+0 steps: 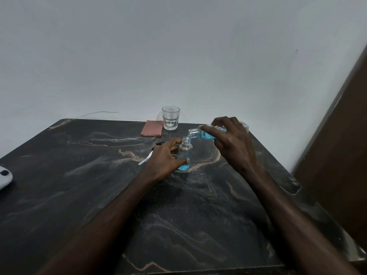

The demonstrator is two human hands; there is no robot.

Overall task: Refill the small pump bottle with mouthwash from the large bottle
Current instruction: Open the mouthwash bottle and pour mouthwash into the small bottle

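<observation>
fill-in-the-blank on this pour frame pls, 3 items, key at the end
1. The right hand tilts the large bottle over the small bottle's ____.
2. The left hand steadies the small bottle, which stands ____ on the table.
3. The liquid in both bottles is ____.

Missing words: neck; upright; blue

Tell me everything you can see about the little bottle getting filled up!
The small bottle is clear, plastic or glass, with a round body, sloped shoulders and a narrow threaded neck. Its pump is off, so the mouth is open. It stands upright on the dark marble-look table, blue mouthwash filling its lower part. The left hand grips its side, and the large bottle tips right over its mouth.
</observation>
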